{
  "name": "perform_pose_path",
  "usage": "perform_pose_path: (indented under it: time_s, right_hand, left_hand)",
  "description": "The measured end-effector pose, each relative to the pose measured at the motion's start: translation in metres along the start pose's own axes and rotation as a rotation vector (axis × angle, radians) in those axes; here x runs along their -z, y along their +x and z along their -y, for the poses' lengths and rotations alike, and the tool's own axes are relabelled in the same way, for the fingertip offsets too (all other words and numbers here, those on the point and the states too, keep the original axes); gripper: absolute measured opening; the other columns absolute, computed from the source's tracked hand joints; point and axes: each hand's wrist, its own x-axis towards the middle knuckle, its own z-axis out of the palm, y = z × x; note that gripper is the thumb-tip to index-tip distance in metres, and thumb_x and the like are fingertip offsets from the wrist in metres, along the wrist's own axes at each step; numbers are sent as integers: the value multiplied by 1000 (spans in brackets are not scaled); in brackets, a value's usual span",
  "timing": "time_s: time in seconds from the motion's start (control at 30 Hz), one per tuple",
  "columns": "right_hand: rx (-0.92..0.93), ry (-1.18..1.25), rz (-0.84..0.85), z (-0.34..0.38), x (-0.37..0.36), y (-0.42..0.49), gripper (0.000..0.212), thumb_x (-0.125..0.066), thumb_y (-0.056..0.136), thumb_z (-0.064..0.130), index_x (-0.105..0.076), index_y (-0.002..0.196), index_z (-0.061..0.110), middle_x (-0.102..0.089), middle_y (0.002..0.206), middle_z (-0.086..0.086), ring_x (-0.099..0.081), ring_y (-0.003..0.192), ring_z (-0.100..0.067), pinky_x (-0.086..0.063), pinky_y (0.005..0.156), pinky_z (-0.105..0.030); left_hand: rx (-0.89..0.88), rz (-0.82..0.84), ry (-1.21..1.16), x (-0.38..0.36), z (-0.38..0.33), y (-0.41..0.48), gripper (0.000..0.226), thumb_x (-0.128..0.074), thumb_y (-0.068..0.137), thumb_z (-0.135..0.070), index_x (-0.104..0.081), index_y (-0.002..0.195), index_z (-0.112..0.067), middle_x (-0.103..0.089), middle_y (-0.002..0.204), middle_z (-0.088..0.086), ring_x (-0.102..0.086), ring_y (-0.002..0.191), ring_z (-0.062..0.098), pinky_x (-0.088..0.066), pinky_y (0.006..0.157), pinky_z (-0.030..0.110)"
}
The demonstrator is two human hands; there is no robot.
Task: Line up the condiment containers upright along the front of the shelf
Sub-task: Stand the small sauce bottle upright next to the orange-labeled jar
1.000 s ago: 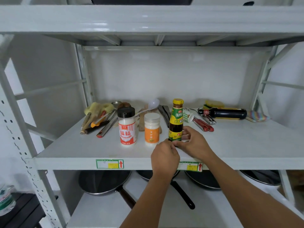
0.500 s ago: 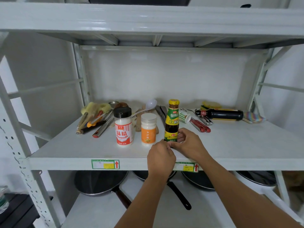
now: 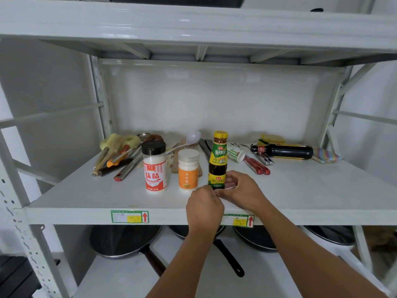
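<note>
**Both hands at the foot of the oyster sauce bottle**

Three condiment containers stand upright in a row near the front of the white metal shelf (image 3: pixel 86 196). The black-capped MSG shaker (image 3: pixel 154 167) is the leftmost; at its 3 o'clock, just beside it but apart, stands the orange-labelled sugar jar (image 3: pixel 188 169). At the jar's 3 o'clock stands the oyster sauce bottle (image 3: pixel 218 160), dark glass with a yellow cap and green label, the tallest of the three.

The right hand (image 3: pixel 243 193) curls around the base of that bottle from its 4 o'clock, fingers bent against the lower label and thumb side toward the front edge, in a loose wrap on the glass. The left hand (image 3: pixel 205 206) sits at the bottle's 7 o'clock, knuckles up and fingers curled in; its fingertips meet the right hand's just in front of the bottle's foot, and whether they touch the glass cannot be told.

Two containers lie on their sides toward the back. A small white jar with green print (image 3: pixel 236 153) lies at the oyster sauce bottle's 1 o'clock, near it. A dark soy sauce bottle (image 3: pixel 283 151) lies farther out at 2 o'clock, cap pointing left, with a yellow sponge (image 3: pixel 271 138) behind it and a striped cloth (image 3: pixel 327 155) at its 3 o'clock. Red-handled utensils (image 3: pixel 256 166) lie between the white jar and the soy bottle. A white ladle (image 3: pixel 192 137) rests behind the sugar jar, and a heap of tools (image 3: pixel 117 153) lies at the shaker's 10 o'clock. Dark frying pans (image 3: pixel 126 241) sit on the tier below.
</note>
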Motion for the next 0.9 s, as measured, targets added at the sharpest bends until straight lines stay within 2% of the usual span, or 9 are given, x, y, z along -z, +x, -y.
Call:
perform_pose_path:
  time_s: [0.37, 0.47, 0.57, 0.63, 0.7, 0.77, 0.83, 0.9]
  right_hand:
    - [-30, 18, 5, 3, 1, -2, 56, -93, 70, 34, -71, 120, 28, -79, 102, 12, -74, 91, -1, -59, 86, -24]
    - [-30, 35, 27, 6, 4, -3, 62, -93, 72, 31, -66, 128, 30, -78, 105, 11, -74, 94, -1, -57, 85, -21]
    - [-95, 223, 130, 1, 20, 1, 75, -88, 78, 15, -56, 144, 30, -75, 120, 0, -71, 114, -13, -58, 101, -36]
    - [-189, 501, 162, -3, 34, 3, 71, -77, 87, -3, -52, 147, 26, -70, 130, -12, -67, 124, -25, -54, 108, -43]
    - [-239, 642, 90, -8, 45, 9, 61, -71, 92, -8, -56, 143, 22, -67, 132, -15, -66, 125, -28, -53, 109, -43]
    - [-228, 527, -41, -11, 51, 25, 49, -69, 93, -2, -62, 136, 22, -68, 132, -11, -68, 118, -23, -57, 104, -39]
    - [-175, 250, -162, -12, 55, 50, 43, -66, 94, 2, -63, 134, 18, -68, 133, -10, -69, 111, -24, -59, 95, -39]
    - [-106, -62, -217, -13, 55, 80, 50, -67, 93, 6, -57, 141, 14, -63, 138, -9, -65, 118, -29, -54, 95, -40]
  left_hand:
    - [-40, 16, 27, 0, 2, 0, 22, -50, 103, -25, -67, 93, -17, -67, 84, 0, -62, 77, 15, -54, 70, 30]
    - [-32, 13, 8, 0, 2, 0, 20, -50, 103, -24, -66, 92, -16, -66, 83, 0, -62, 76, 15, -51, 67, 27]
    - [-68, -36, -48, 1, 3, -7, 13, -54, 101, -16, -58, 89, -16, -59, 89, -2, -55, 71, 10, -37, 59, 14]
    - [-133, -81, -74, 2, 7, -11, 13, -56, 98, -10, -54, 87, -16, -53, 97, -2, -48, 67, 8, -33, 55, 13]
    - [-180, -113, -89, 0, 13, -10, 16, -57, 96, -8, -53, 84, -18, -52, 90, -3, -48, 66, 9, -33, 54, 13]
    - [-193, -131, -93, -4, 16, -8, 18, -59, 95, -8, -53, 82, -19, -52, 77, -5, -50, 64, 11, -37, 52, 17]
    - [-201, -151, -90, -9, 18, -8, 19, -58, 94, -9, -53, 80, -21, -50, 71, -7, -51, 61, 13, -42, 51, 22]
    - [-200, -142, -70, -11, 17, -10, 19, -56, 97, -13, -52, 81, -23, -50, 71, -7, -51, 61, 12, -46, 53, 23]
